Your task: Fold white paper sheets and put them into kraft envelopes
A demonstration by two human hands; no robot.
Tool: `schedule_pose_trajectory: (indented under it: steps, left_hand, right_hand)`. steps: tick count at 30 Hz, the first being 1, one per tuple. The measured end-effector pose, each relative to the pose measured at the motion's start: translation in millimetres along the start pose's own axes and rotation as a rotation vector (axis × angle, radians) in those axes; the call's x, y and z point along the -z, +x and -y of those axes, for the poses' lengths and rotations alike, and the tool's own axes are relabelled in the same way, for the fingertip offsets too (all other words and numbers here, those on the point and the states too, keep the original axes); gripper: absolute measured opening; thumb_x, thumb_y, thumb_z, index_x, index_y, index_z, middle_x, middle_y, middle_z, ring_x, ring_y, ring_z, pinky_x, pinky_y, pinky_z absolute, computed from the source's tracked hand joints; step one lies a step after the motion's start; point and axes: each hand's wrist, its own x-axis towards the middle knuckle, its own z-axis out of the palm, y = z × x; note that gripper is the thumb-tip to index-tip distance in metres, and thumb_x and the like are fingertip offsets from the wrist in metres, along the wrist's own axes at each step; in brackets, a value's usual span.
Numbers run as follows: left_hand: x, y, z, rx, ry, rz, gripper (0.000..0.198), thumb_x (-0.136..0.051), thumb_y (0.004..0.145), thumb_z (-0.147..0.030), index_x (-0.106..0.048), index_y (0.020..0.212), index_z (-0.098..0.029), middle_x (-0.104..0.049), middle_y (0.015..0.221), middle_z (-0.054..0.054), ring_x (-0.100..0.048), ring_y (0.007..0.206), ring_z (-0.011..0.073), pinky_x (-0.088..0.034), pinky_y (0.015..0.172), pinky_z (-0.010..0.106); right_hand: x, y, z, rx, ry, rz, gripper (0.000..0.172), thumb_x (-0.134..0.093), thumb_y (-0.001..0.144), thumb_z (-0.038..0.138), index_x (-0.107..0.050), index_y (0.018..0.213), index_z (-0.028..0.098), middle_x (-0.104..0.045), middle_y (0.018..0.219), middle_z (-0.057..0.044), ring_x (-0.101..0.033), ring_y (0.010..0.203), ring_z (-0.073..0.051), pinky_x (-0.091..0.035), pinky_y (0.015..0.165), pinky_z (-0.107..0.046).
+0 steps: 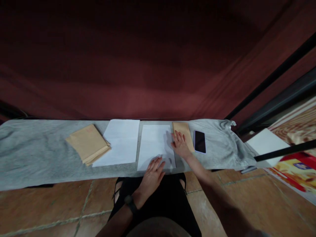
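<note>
A white sheet of paper (155, 140) lies flat on the grey cloth in front of me. My left hand (153, 172) rests at its near edge, fingers stretched out and holding nothing. My right hand (181, 144) lies over a brown paper envelope (187, 130) just right of the sheet, its fingers spread on the envelope and covering part of it. Left of the sheet is a stack of white paper (123, 140). Several brown envelopes (87, 141) are piled in a loose fan, overlapping the left side of that stack.
A phone (199, 142) lies on the grey cloth (37, 151) right of my right hand. The narrow covered surface runs along a dark red wall (148, 82). At the right are black bars (283, 150) and a red and yellow box (297, 171). Tiled floor lies below.
</note>
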Motion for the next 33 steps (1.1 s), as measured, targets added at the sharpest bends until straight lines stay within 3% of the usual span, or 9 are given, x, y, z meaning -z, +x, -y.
schedule_pose_trajectory:
  steps: [3,8,11,16,21,26,29,33]
  left_hand:
    - [4.3,-21.6,26.0,0.082,0.087,-0.066,0.046,-0.049,0.099,-0.03,-0.05,0.144,-0.018,-0.047,0.154,0.015,-0.04,0.146,0.0292,-0.041,0.116,0.051]
    - [10.4,-32.2,46.5,0.128,0.232,-0.038,0.048,-0.045,0.101,-0.035,-0.052,0.143,-0.014,-0.049,0.153,0.017,-0.044,0.143,0.0312,-0.043,0.114,0.05]
    - [13.3,-27.6,45.1,0.123,0.292,0.0,0.047,-0.045,0.101,-0.037,-0.055,0.141,-0.014,-0.055,0.148,0.017,-0.049,0.139,0.0315,-0.045,0.111,0.049]
    - [18.3,-20.0,32.6,0.156,0.327,0.008,0.041,-0.045,0.101,-0.033,-0.061,0.133,-0.013,-0.063,0.139,0.017,-0.056,0.131,0.032,-0.047,0.107,0.048]
    - [25.1,5.0,30.6,0.246,0.248,-0.014,0.04,-0.039,0.103,-0.03,-0.063,0.13,-0.013,-0.068,0.13,0.015,-0.063,0.122,0.0282,-0.046,0.108,0.045]
    - [19.9,30.0,54.2,0.362,0.246,-0.069,0.057,-0.039,0.103,-0.044,-0.048,0.147,-0.008,-0.048,0.152,0.021,-0.043,0.143,0.0328,-0.033,0.119,0.05]
    - [13.3,24.9,70.1,0.464,0.28,-0.087,0.065,-0.037,0.103,-0.047,-0.044,0.148,-0.002,-0.042,0.154,0.025,-0.037,0.147,0.0364,-0.028,0.12,0.055]
    - [11.4,10.7,80.5,0.454,0.311,-0.092,0.064,-0.035,0.102,-0.046,-0.045,0.149,-0.003,-0.041,0.156,0.022,-0.031,0.15,0.0361,-0.021,0.123,0.057]
  right_hand:
    - [-2.7,-27.3,5.1,0.009,-0.011,-0.004,0.057,-0.049,0.096,0.024,-0.042,0.152,0.022,-0.026,0.166,-0.01,-0.02,0.153,-0.035,-0.018,0.122,-0.057]
    - [-0.5,-45.5,7.0,-0.041,-0.035,-0.038,0.05,-0.047,0.098,0.022,-0.049,0.146,0.012,-0.026,0.166,-0.015,-0.022,0.153,-0.035,-0.024,0.122,-0.055]
    - [-2.4,-50.1,26.7,0.0,0.021,-0.086,0.049,-0.044,0.1,0.023,-0.048,0.147,0.01,-0.029,0.165,-0.016,-0.023,0.153,-0.032,-0.028,0.122,-0.053]
    - [-22.1,-58.0,86.1,0.129,0.212,-0.095,0.049,-0.039,0.103,0.03,-0.045,0.15,0.017,-0.037,0.161,-0.012,-0.03,0.151,-0.025,-0.038,0.119,-0.049]
    - [-35.5,-52.2,119.5,0.097,0.295,-0.092,0.047,-0.035,0.105,0.027,-0.049,0.147,0.013,-0.048,0.154,-0.014,-0.04,0.146,-0.024,-0.037,0.119,-0.048]
    - [-32.3,-47.1,124.3,0.076,0.214,-0.048,0.045,-0.038,0.106,0.03,-0.051,0.147,0.015,-0.045,0.156,-0.012,-0.041,0.145,-0.025,-0.032,0.121,-0.048]
    - [-29.8,-47.8,126.8,0.06,0.158,-0.041,0.045,-0.042,0.105,0.032,-0.05,0.147,0.017,-0.044,0.158,-0.012,-0.041,0.146,-0.026,-0.032,0.12,-0.048]
    - [-28.2,-49.1,129.6,0.074,0.123,-0.048,0.047,-0.044,0.105,0.033,-0.047,0.149,0.017,-0.043,0.158,-0.012,-0.039,0.146,-0.027,-0.03,0.121,-0.049]
